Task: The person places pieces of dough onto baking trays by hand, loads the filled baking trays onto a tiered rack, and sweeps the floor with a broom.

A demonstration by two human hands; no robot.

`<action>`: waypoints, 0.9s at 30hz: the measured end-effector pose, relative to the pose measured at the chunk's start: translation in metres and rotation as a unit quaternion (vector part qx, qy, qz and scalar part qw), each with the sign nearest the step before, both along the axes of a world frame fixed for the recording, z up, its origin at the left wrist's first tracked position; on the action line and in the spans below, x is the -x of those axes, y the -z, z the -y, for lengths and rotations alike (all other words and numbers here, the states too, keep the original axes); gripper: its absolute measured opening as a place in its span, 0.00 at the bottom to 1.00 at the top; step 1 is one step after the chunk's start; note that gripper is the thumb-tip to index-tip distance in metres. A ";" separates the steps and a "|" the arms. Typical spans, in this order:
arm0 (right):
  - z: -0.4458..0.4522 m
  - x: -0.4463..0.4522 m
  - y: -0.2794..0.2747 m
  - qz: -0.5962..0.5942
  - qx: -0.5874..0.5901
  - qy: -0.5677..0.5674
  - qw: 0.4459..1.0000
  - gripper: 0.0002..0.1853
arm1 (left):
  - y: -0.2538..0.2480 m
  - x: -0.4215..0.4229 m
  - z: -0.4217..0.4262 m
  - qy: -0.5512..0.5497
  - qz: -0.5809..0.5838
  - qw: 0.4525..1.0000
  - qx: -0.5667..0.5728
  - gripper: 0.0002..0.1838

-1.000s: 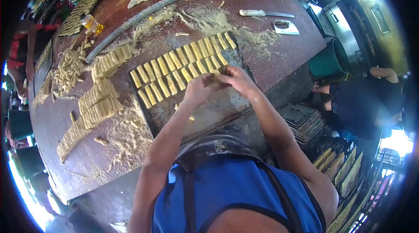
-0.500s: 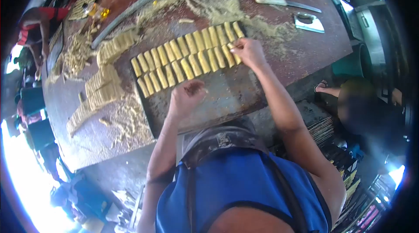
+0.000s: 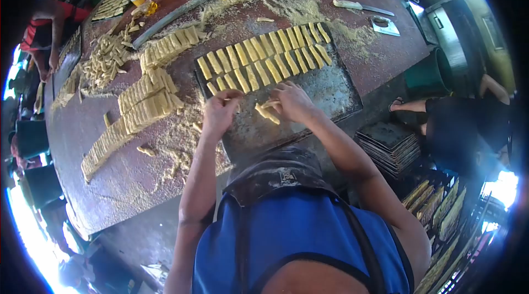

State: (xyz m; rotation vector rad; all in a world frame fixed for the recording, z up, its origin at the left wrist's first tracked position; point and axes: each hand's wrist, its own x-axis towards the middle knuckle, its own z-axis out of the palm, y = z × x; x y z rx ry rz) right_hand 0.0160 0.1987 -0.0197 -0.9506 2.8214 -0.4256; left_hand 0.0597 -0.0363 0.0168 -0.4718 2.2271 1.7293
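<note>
The blue sleeveless top (image 3: pixel 300 225) has black edging (image 3: pixel 308 255).

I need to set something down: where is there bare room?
Free: the tray between right hand and right rim; table between scraper and green bin. Crowded: table left of the tray, with stacked strips and crumbs.

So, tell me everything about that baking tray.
The baking tray is a dark rectangle, apparently metal, scuffed and stained. It lies aslant on the reddish table, at its edge. Two rows of dough strips rest on the tray's far part; the left hand and right hand are over its barer near part, contact unclear.
</note>
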 end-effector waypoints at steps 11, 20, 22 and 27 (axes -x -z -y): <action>-0.018 -0.014 -0.030 0.411 0.478 0.236 0.739 0.11 | 0.034 0.026 -0.038 0.146 -0.003 0.986 -0.077 0.19; -0.050 0.015 -0.036 0.439 0.693 0.199 0.535 0.14 | 0.022 0.042 -0.084 -0.081 0.062 0.897 -0.430 0.13; -0.094 0.045 -0.022 0.419 0.660 0.240 0.576 0.14 | 0.038 0.051 -0.092 -0.141 0.060 0.892 -0.426 0.12; -0.172 0.122 0.002 0.115 0.279 0.351 0.886 0.10 | 0.044 0.052 -0.115 -0.176 0.033 0.898 -0.403 0.12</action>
